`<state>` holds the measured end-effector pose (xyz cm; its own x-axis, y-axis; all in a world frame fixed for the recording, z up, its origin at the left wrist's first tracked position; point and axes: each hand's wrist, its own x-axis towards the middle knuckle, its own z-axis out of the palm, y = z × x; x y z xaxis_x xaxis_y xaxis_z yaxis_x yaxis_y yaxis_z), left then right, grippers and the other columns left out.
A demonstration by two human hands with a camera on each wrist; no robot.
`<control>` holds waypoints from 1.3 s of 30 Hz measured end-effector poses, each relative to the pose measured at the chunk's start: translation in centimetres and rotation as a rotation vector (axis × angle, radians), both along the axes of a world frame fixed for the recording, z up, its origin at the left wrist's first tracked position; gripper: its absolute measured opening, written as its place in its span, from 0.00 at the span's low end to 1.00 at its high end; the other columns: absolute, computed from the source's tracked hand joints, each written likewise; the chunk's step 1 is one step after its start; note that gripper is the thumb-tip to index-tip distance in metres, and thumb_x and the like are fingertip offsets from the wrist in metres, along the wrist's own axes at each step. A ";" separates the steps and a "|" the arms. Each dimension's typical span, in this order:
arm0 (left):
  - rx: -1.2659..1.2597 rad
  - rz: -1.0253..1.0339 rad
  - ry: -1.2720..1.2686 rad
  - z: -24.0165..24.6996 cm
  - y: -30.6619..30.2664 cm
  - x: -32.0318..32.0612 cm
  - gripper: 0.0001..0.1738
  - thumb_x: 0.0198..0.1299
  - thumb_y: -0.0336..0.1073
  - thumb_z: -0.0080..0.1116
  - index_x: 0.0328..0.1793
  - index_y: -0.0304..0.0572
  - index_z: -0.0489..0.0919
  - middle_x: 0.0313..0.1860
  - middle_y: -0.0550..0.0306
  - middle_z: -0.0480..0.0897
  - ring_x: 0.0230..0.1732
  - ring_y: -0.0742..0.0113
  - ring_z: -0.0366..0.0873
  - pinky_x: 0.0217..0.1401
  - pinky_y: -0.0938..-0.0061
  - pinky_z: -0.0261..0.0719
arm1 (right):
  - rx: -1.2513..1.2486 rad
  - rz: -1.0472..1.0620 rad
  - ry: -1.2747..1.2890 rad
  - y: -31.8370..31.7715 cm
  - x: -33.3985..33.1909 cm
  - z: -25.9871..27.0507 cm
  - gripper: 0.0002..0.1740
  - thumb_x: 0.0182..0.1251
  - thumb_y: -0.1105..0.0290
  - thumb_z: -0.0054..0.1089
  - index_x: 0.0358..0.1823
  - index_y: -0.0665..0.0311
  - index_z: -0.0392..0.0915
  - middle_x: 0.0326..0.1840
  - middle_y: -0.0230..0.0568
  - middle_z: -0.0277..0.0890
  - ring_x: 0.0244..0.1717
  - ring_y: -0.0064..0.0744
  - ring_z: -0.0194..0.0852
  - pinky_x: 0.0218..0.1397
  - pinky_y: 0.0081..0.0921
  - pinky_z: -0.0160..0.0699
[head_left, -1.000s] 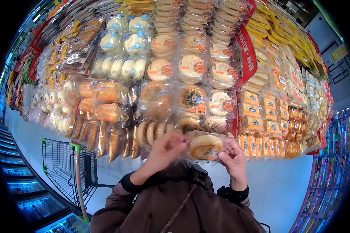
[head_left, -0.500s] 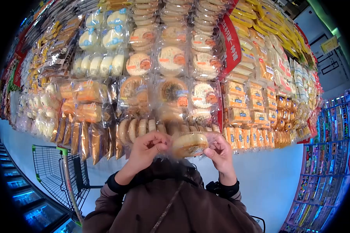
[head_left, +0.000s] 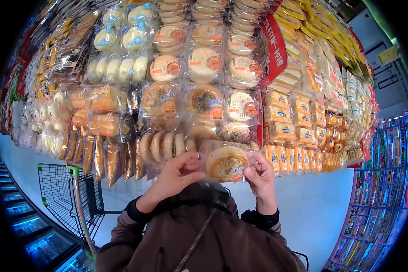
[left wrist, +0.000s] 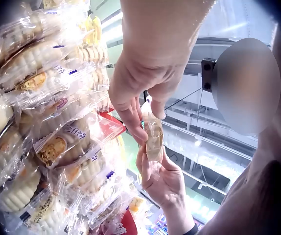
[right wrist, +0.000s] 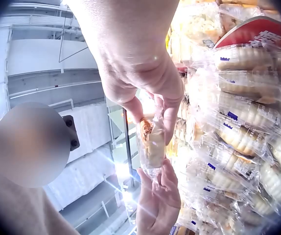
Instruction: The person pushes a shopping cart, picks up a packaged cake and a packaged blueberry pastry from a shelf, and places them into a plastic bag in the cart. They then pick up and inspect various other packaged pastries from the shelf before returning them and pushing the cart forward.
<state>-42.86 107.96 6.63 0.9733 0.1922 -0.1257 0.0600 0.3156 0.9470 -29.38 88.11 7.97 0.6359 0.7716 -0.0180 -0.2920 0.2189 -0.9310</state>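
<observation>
A round pastry in a clear wrapper (head_left: 227,164) is held up before the chest, its browned face tilted toward the head camera. The right hand (head_left: 262,174) grips its right edge, thumb in front and fingers behind. At the opposite edge, the left hand (head_left: 179,174) has thumb and curled fingers on either side of the wrapper's end. The left wrist view shows the package (left wrist: 153,137) edge-on between both hands. In the right wrist view, the right hand (right wrist: 143,81) pinches the wrapper from above, while the left hand (right wrist: 158,208) meets its lower end.
A sloping display of wrapped pastries (head_left: 205,102) fills the space just beyond the hands. A red sign strip (head_left: 276,50) rises among them. To the left stands a wire shopping cart (head_left: 61,195); lit shelves (head_left: 376,181) line the right.
The package has turned from showing its side to showing its browned face. Both hands keep close to its edges. The head view has shifted, with the hands appearing farther left than at first.
</observation>
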 end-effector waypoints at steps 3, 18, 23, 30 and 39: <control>-0.005 -0.026 -0.010 0.1 0.0 0.0 0.19 0.53 0.24 0.61 0.51 0.33 0.69 0.32 0.66 0.74 0.37 0.82 0.70 0.41 0.85 0.70 | 0.027 -0.021 0.018 0.5 -0.1 0.2 0.24 0.61 0.70 0.59 0.56 0.72 0.65 0.50 0.41 0.74 0.48 0.23 0.70 0.50 0.19 0.68; -0.130 -0.041 0.023 1.2 -0.1 -0.1 0.17 0.54 0.21 0.58 0.50 0.31 0.71 0.34 0.58 0.80 0.36 0.76 0.77 0.40 0.82 0.74 | -0.025 -0.013 0.112 -0.4 -0.2 -1.0 0.23 0.63 0.69 0.56 0.57 0.70 0.62 0.44 0.37 0.74 0.35 0.15 0.70 0.36 0.12 0.67; -0.161 -0.080 0.021 1.3 0.0 -0.4 0.19 0.58 0.22 0.53 0.56 0.30 0.67 0.39 0.52 0.80 0.38 0.68 0.80 0.37 0.78 0.78 | -0.041 -0.080 0.114 0.7 -0.8 0.8 0.25 0.62 0.67 0.58 0.57 0.71 0.63 0.37 0.34 0.74 0.28 0.13 0.70 0.31 0.10 0.70; -0.184 -0.120 -0.003 1.7 0.1 -0.5 0.19 0.61 0.24 0.49 0.59 0.30 0.65 0.44 0.48 0.79 0.43 0.59 0.81 0.35 0.78 0.80 | 0.017 -0.034 0.102 0.0 -0.5 -0.3 0.24 0.64 0.70 0.54 0.58 0.72 0.61 0.46 0.38 0.74 0.36 0.16 0.70 0.37 0.11 0.67; -0.087 -0.091 0.028 1.6 0.2 -0.3 0.09 0.63 0.29 0.50 0.46 0.32 0.70 0.37 0.51 0.81 0.39 0.57 0.83 0.26 0.79 0.80 | 0.019 -0.148 0.114 -0.1 -0.7 -0.5 0.23 0.62 0.71 0.57 0.57 0.71 0.63 0.43 0.36 0.75 0.42 0.20 0.72 0.45 0.17 0.69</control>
<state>-43.19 108.14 8.25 0.9821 0.0909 -0.1653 0.1179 0.3882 0.9140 -30.07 88.02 7.46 0.7370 0.6708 -0.0829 -0.3588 0.2843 -0.8891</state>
